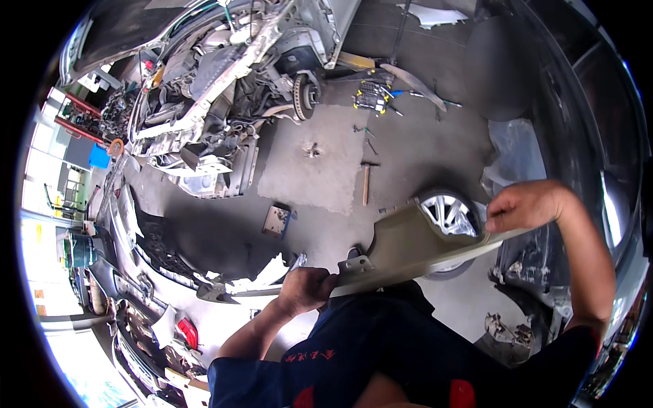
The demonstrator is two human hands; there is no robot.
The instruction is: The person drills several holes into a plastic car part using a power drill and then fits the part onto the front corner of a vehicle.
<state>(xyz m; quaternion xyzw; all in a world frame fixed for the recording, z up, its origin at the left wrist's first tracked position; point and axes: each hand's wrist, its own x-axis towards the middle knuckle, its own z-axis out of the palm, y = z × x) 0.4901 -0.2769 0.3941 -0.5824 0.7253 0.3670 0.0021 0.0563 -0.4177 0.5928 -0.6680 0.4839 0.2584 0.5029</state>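
L hand (307,289), btm ctr of frame, clenched on edge of long olive-tan curved car panel (400,239); R hand (522,206), ctr-right, pinching its edge. Panel spans lower ctr, partly covering silver multi-spoke wheel (442,209). Wood-handled hammer (366,185) on gray floor (306,180), mid-frame.

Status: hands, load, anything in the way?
Left hand, right hand gripping olive, curved car-body panel. Held across body. Round, silver-spoked wheel partly behind, possible obstacle.
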